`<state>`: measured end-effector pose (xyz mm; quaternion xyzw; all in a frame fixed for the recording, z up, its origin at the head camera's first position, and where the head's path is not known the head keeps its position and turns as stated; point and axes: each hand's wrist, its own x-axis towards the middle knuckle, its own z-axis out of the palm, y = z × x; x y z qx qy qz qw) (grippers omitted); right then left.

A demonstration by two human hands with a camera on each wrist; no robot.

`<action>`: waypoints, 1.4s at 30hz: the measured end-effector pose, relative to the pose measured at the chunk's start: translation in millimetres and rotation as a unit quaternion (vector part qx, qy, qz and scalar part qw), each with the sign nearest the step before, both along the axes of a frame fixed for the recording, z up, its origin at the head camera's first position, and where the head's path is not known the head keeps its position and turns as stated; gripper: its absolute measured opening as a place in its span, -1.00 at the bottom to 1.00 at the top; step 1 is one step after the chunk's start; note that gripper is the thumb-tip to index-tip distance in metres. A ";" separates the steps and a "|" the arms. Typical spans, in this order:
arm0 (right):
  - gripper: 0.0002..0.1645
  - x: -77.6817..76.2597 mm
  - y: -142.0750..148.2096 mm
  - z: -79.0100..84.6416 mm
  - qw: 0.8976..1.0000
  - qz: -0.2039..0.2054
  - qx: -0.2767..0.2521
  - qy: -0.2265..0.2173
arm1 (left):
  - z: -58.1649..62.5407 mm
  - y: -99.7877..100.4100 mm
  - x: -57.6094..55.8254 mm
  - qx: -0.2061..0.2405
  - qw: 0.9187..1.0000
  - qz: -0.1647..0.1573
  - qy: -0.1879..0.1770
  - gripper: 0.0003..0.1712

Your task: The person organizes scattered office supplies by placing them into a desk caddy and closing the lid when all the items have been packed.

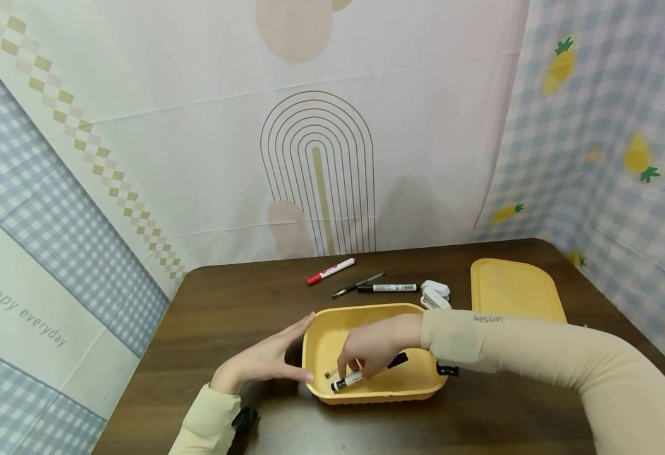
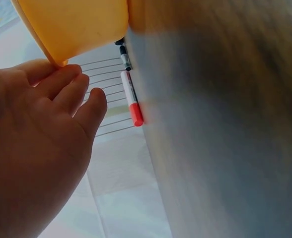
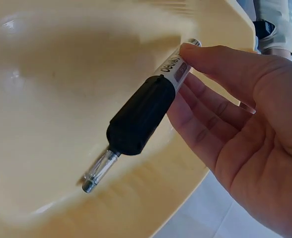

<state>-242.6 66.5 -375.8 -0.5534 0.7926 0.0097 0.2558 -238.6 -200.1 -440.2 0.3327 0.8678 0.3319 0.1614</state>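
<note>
A yellow plastic bin stands near the front of the table. Over its floor, my right hand pinches a white marker with a black cap between thumb and fingertips; the marker is tilted. A clear pen lies on the bin's floor, partly hidden behind the marker. At the bin's left end, my left hand spreads its thumb and index finger along the rim. From the left wrist view, the fingertips of that left hand touch the bin's edge, with the palm facing the camera.
Behind the bin lie a red-capped marker, a dark pen and a black-and-white marker. A white stapler sits by the bin's far right corner. Farther right, a yellow lid lies flat, partly covered by my right sleeve.
</note>
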 end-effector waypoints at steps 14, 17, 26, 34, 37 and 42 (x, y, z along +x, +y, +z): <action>-0.64 6.2 -3.4 -6.6 0.999 0.027 0.008 0.018 | 0.2 0.4 0.8 0.002 1.000 0.003 -0.003 0.28; -0.66 5.7 -3.2 -5.9 1.000 0.024 0.008 0.015 | 0.5 0.1 0.9 0.002 1.000 0.003 -0.004 0.28; -0.64 1.9 -2.0 -4.8 1.000 0.016 0.011 0.011 | -0.7 -1.0 0.4 -0.005 1.000 0.001 0.002 0.29; -0.62 -1.6 0.4 -7.6 1.000 0.018 0.000 0.024 | -1.4 -0.7 0.7 -0.001 1.000 -0.002 0.001 0.28; -0.62 -2.1 0.8 -7.6 0.999 0.020 -0.001 0.029 | -1.2 -0.6 0.6 0.000 1.000 -0.003 0.002 0.27; -0.62 -2.7 2.0 -5.6 0.999 0.020 -0.012 0.041 | -0.7 -0.9 0.6 -0.003 1.000 0.000 0.001 0.27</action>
